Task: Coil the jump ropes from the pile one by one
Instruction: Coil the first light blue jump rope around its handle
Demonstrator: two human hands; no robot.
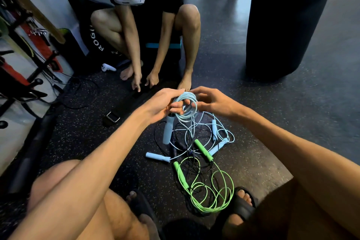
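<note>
Gym floor (292, 115), black speckled rubber; storage rack (23, 45) far left. Second person (148, 35) squats opposite us, hands on a black belt (124, 107).

Our left hand (165, 101) holds the light-blue coil (187, 107) above the pile. Its fingers (178, 108) are threaded through the loops and curled round them, probably to keep the turns stacked. One blue handle (168, 132) hangs below.

Right hand (212, 101) is at the coil's right rim, fingers (196, 91) spread and curved. Can't tell if they pinch the rope.

Pile (194, 142) under the hands: blue, black and green jump rope (212, 191), tangled. No bin or box in view, so the ropes lie loose on the floor. Punching bag (288, 21) right.
</note>
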